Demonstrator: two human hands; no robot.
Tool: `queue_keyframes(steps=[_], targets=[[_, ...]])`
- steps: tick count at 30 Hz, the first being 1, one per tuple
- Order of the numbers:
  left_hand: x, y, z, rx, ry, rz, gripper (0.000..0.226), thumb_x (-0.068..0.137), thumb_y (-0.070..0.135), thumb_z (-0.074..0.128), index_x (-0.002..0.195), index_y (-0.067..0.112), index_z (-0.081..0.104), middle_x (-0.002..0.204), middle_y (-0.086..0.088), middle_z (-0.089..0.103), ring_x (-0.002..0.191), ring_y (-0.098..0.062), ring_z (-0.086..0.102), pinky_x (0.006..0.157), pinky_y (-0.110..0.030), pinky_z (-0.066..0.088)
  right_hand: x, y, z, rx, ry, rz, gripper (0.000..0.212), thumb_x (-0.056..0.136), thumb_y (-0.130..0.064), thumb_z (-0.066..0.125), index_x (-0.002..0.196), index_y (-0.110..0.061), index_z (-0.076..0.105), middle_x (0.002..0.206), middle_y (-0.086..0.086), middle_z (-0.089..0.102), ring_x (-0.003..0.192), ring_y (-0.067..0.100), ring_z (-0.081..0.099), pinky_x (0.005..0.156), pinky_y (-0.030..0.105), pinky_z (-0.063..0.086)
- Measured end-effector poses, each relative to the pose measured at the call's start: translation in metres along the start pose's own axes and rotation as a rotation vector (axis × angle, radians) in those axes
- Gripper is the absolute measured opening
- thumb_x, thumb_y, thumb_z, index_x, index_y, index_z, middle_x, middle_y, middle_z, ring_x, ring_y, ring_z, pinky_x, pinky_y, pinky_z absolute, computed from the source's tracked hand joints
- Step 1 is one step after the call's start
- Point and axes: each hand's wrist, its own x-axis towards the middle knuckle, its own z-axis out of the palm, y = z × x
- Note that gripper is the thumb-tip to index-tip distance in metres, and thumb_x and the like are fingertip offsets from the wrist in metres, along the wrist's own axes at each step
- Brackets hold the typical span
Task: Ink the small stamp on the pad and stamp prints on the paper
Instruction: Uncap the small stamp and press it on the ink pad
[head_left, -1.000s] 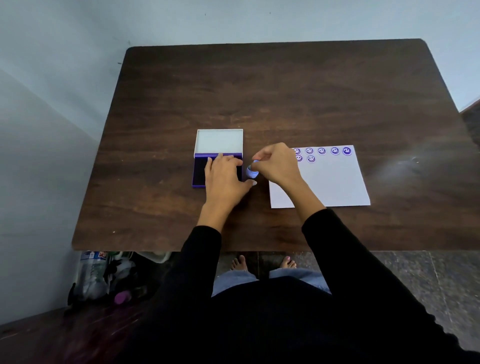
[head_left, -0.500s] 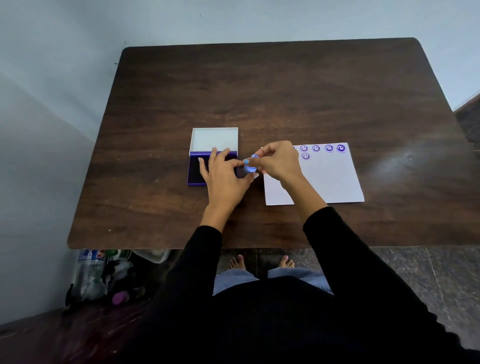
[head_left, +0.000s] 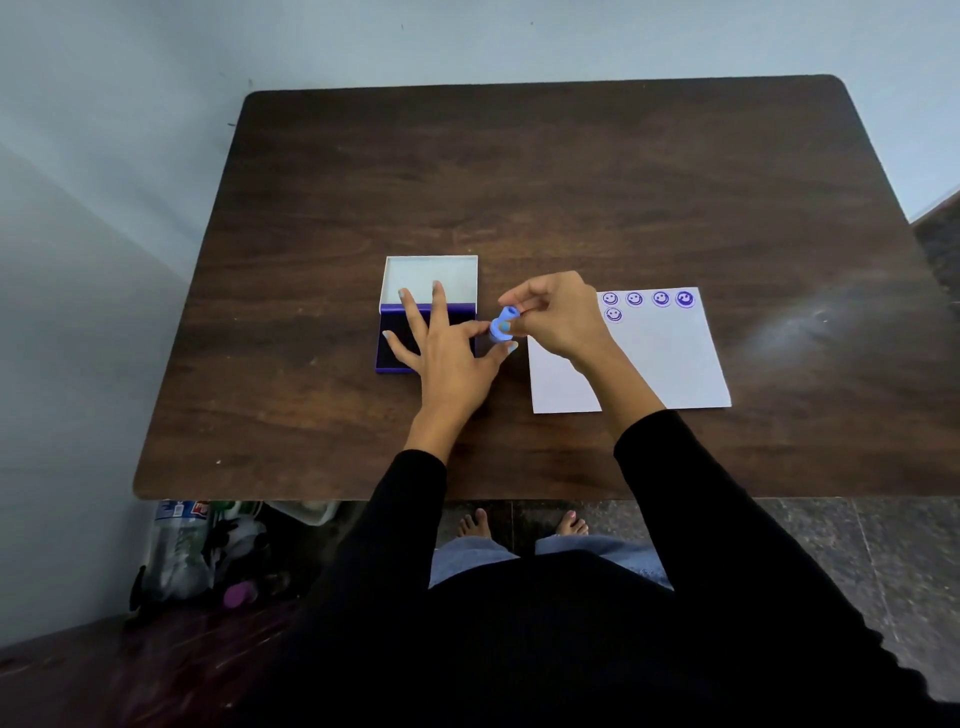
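Five purple smiley prints (head_left: 635, 299) mark the top of the paper (head_left: 670, 364): four in a row along the far edge and one just below the leftmost. The paper lies flat on the dark wooden desk (head_left: 571, 182), to the right of the pad (head_left: 397, 340), whose white lid stands open at the far side. Between pad and paper the small blue stamp (head_left: 503, 325) is held above the desk, tilted, with its wider end toward the pad. The right hand (head_left: 558, 312) pinches the stamp's narrow upper end between thumb and fingertips, its wrist crossing the paper's left part. The left hand (head_left: 447, 353) lies spread over the pad, fingers wide and reaching toward the lid, while its index finger and thumb touch the stamp's lower part. Whether the left palm rests on the ink surface cannot be told. Both forearms wear black sleeves. Under the desk's near-left corner stands a plastic bottle (head_left: 176, 545) among other clutter on the floor.
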Motion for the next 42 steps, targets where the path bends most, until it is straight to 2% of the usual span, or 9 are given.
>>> queue_keyframes(steps=[6, 9, 15, 20, 25, 28, 34, 38, 42], targets=[[-0.009, 0.0, 0.013, 0.037, 0.074, 0.062, 0.032, 0.078, 0.044, 0.07, 0.108, 0.034, 0.069, 0.161, -0.005, 0.005, 0.144, -0.034, -0.019, 0.107, -0.063, -0.014, 0.006, 0.001, -0.005, 0.152, 0.106, -0.012, 0.022, 0.081, -0.008, 0.071, 0.103, -0.01, 0.07, 0.097, 0.01, 0.073, 0.085, 0.014, 0.067, 0.078, 0.023, 0.055], [-0.015, 0.0, 0.02, 0.086, 0.093, 0.087, 0.032, 0.079, 0.043, 0.068, 0.111, 0.037, 0.067, 0.161, -0.005, 0.004, 0.145, -0.035, -0.018, 0.106, -0.065, -0.014, 0.006, -0.002, -0.005, 0.472, 0.072, 0.062, 0.024, 0.087, -0.004, 0.064, 0.111, -0.002, 0.065, 0.103, 0.016, 0.07, 0.095, 0.024, 0.067, 0.085, 0.03, 0.058], [-0.023, -0.003, 0.029, 0.159, 0.07, 0.131, 0.041, 0.079, 0.048, 0.066, 0.119, 0.038, 0.062, 0.161, -0.006, 0.001, 0.144, -0.035, -0.019, 0.106, -0.065, -0.015, 0.005, -0.009, -0.007, 1.169, -0.095, 0.267, 0.018, 0.092, -0.007, 0.056, 0.106, 0.003, 0.062, 0.096, 0.015, 0.069, 0.087, 0.022, 0.069, 0.079, 0.029, 0.06], [-0.019, -0.013, 0.017, 0.105, 0.105, 0.123, 0.094, 0.061, 0.077, 0.061, 0.141, 0.033, 0.038, 0.161, -0.009, 0.001, 0.146, -0.031, -0.014, 0.107, -0.065, -0.01, 0.005, -0.01, -0.003, 1.465, -0.169, 0.333, 0.021, 0.094, -0.008, 0.055, 0.083, 0.001, 0.069, 0.08, 0.015, 0.075, 0.078, 0.023, 0.074, 0.075, 0.03, 0.061], [-0.008, -0.046, -0.008, 0.126, 0.206, -0.1, 0.139, 0.042, 0.095, 0.046, 0.149, 0.012, 0.016, 0.161, -0.011, 0.002, 0.147, -0.026, -0.01, 0.113, -0.057, -0.008, 0.003, -0.009, 0.007, 1.617, -0.171, 0.38, 0.021, 0.091, -0.002, 0.056, 0.078, 0.003, 0.071, 0.083, 0.02, 0.074, 0.078, 0.029, 0.074, 0.062, 0.03, 0.062], [-0.012, -0.069, -0.015, 0.157, 0.184, -0.173, 0.148, 0.037, 0.1, 0.038, 0.149, 0.007, 0.013, 0.16, -0.012, 0.004, 0.148, -0.023, -0.007, 0.115, -0.054, -0.006, 0.005, -0.005, 0.019, 1.471, -0.124, 0.362, 0.014, 0.091, -0.002, 0.056, 0.087, 0.003, 0.068, 0.082, 0.016, 0.074, 0.078, 0.024, 0.073, 0.064, 0.028, 0.062], [-0.025, -0.087, -0.011, 0.198, 0.17, -0.112, 0.142, 0.038, 0.099, 0.039, 0.148, 0.01, 0.02, 0.159, -0.01, 0.016, 0.148, -0.021, 0.005, 0.117, -0.048, -0.001, 0.008, -0.01, 0.067, 0.692, 0.05, 0.122, 0.026, 0.092, -0.002, 0.055, 0.118, 0.001, 0.058, 0.103, 0.013, 0.063, 0.097, 0.019, 0.062, 0.088, 0.032, 0.055], [-0.025, -0.085, -0.007, 0.186, 0.219, -0.144, 0.138, 0.042, 0.097, 0.037, 0.147, 0.008, 0.023, 0.158, -0.012, 0.018, 0.148, -0.022, 0.007, 0.118, -0.048, 0.001, -0.005, -0.008, 0.086, 0.26, 0.102, -0.177, 0.031, 0.085, 0.0, 0.063, 0.116, -0.006, 0.064, 0.108, 0.011, 0.07, 0.093, 0.013, 0.065, 0.082, 0.009, 0.05], [-0.019, -0.089, -0.008, 0.163, 0.22, -0.113, 0.126, 0.049, 0.09, 0.042, 0.146, 0.012, 0.025, 0.158, -0.014, 0.019, 0.148, -0.025, 0.008, 0.118, -0.049, 0.001, -0.009, -0.002, 0.096, 0.055, 0.08, -0.307, 0.029, 0.083, -0.003, 0.065, 0.112, -0.006, 0.067, 0.11, 0.013, 0.072, 0.1, 0.026, 0.067, 0.094, 0.039, 0.052]])
